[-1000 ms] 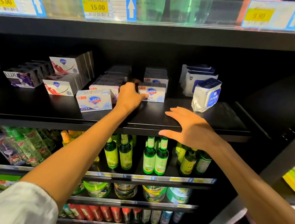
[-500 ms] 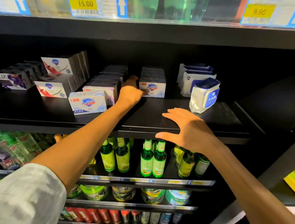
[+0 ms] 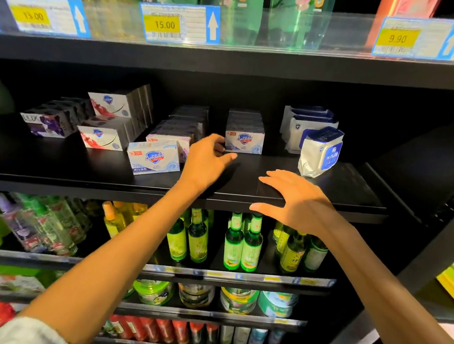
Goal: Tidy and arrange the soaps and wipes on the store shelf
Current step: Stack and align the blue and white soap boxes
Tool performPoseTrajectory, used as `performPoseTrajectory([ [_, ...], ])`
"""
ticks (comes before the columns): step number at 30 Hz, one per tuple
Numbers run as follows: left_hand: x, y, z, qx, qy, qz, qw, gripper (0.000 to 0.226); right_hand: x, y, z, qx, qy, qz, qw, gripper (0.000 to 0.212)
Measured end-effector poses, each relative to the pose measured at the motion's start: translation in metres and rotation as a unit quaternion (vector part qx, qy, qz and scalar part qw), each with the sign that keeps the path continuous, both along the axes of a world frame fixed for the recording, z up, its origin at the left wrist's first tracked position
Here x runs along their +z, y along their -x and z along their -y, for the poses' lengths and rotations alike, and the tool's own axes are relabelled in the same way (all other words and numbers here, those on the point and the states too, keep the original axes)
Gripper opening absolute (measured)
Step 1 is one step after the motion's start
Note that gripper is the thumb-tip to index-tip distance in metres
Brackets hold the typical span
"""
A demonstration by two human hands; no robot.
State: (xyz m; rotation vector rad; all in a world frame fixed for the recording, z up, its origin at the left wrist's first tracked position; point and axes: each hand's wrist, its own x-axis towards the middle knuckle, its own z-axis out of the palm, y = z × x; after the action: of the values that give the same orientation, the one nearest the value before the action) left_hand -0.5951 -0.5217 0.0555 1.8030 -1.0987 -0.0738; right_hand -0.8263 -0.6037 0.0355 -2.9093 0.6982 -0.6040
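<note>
Left hand point(image 3: 207, 159) at lower left corner of white Safeguard soap box point(image 3: 244, 141), fingers loosely curled, touching box edge; firm grip not discernible. Box at mid-shelf point(image 3: 83, 170), front of its row. Right hand point(image 3: 297, 198) flat on shelf front edge, fingers spread. Wipes pack point(image 3: 321, 152) upright, tilted, right of box.

Left price tag point(image 3: 33, 15) at 10 o'clock is too blurry to read properly, and the soap rows point(image 3: 189, 116) behind vanish into shadow.
</note>
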Motion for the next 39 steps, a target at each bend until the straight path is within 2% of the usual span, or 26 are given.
performPoseTrajectory([
  [5, -0.009, 0.005, -0.067, 0.032, 0.058, 0.026, 0.997, 0.021, 0.015, 0.004, -0.002, -0.031, -0.062, -0.084, 0.994, 0.080],
  [8, -0.015, -0.008, -0.104, 0.106, 0.102, 0.049, 0.988, 0.015, 0.015, 0.013, -0.002, -0.059, -0.058, -0.101, 0.992, 0.085],
  [11, -0.019, -0.030, -0.129, 0.191, 0.120, 0.085, 0.971, 0.029, 0.011, 0.018, 0.000, -0.067, -0.059, -0.087, 0.992, 0.084],
  [14, -0.018, -0.052, -0.136, 0.227, 0.073, 0.079, 0.968, 0.056, 0.008, 0.018, -0.001, -0.061, -0.050, -0.082, 0.994, 0.083],
  [18, -0.008, -0.064, -0.133, 0.179, 0.022, -0.005, 0.984, 0.080, 0.007, 0.021, -0.003, -0.060, -0.035, -0.083, 0.994, 0.083],
  [26, 0.003, -0.067, -0.137, 0.163, 0.045, -0.035, 0.985, 0.051, 0.007, 0.033, 0.001, -0.055, -0.029, -0.060, 0.996, 0.083],
  [31, -0.002, -0.056, -0.136, 0.107, 0.048, -0.057, 0.991, 0.048, 0.004, 0.048, 0.008, -0.080, -0.007, -0.043, 0.996, 0.081],
  [39, 0.001, -0.019, -0.089, 0.039, 0.021, -0.031, 0.999, 0.048, -0.008, 0.053, 0.013, -0.079, 0.009, -0.012, 0.997, 0.078],
])
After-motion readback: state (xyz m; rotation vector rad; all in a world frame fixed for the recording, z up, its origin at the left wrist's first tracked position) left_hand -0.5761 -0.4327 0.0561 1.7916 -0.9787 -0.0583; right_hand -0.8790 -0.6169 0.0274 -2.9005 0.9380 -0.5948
